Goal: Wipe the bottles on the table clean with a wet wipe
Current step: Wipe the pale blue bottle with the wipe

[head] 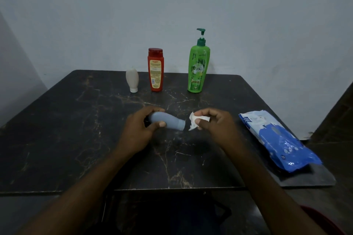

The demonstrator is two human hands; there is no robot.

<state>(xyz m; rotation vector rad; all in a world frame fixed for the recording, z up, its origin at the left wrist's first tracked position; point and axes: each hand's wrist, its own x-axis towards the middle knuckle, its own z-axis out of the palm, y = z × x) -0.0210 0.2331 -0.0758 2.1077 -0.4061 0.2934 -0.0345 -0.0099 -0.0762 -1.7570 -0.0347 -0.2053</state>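
My left hand (138,129) grips a small grey-blue bottle (168,121), held sideways above the dark marble-patterned table (76,129) with its cap end pointing right. My right hand (214,124) pinches a crumpled white wet wipe (196,121) right at the bottle's cap end; whether the wipe touches the cap is unclear. At the back of the table stand three more bottles: a small white one (132,80) on its cap, a red one (155,69) and a tall green pump bottle (198,66).
A blue pack of wet wipes (277,139) lies flat near the table's right edge. A pale wall rises close behind the table. The table's front edge runs just below my forearms.
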